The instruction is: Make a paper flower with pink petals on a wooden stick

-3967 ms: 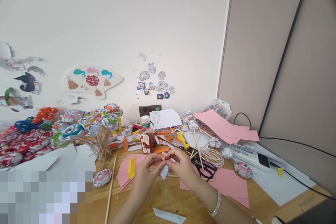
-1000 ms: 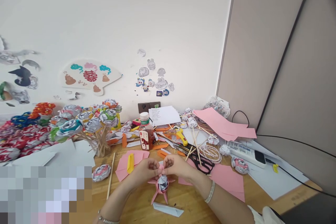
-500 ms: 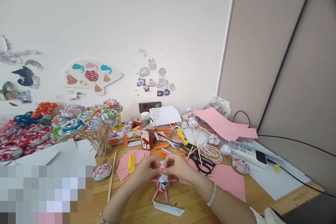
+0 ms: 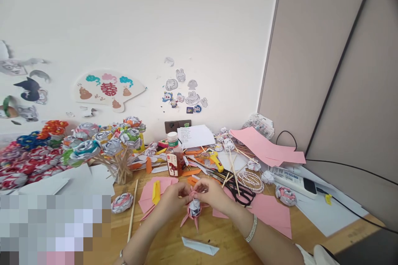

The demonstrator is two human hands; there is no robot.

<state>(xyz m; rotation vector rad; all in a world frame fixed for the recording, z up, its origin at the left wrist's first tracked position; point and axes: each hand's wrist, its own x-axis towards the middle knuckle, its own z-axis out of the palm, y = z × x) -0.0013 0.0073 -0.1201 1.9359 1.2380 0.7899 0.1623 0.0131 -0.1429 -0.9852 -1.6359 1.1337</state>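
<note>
Between my hands is a paper flower with a folded white-and-grey centre and pink pointed strips spreading out around it. My left hand pinches its pink paper at the upper left. From the upper right, my right hand pinches the same pink paper, the fingertips of both hands nearly meeting. Below the flower, a folded white paper strip lies on the wooden table. Left of my left hand are pink paper sheets with a yellow folded strip on top.
Black scissors, a yellow glue gun and a pearl string lie behind my right hand. A drink bottle stands behind my left. Finished paper flowers on sticks fill the left back. A power strip sits at right.
Both hands have shifted slightly, and the flower has risen a little away from the white strip. Its pink strips now sit at a different angle; the grip stays.
</note>
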